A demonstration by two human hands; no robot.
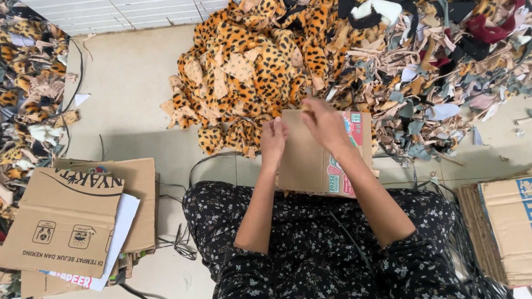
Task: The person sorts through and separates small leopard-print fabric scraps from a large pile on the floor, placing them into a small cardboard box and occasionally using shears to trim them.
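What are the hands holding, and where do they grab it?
A flat piece of brown cardboard on the lap. The left hand grips its left edge; the right hand is at its top edge, its exact hold unclear.

1 head camera looks steeply down, close over the lap point(310, 232) toward the floor point(127, 83).

Black floral-print garment, short sleeves, bare forearms.
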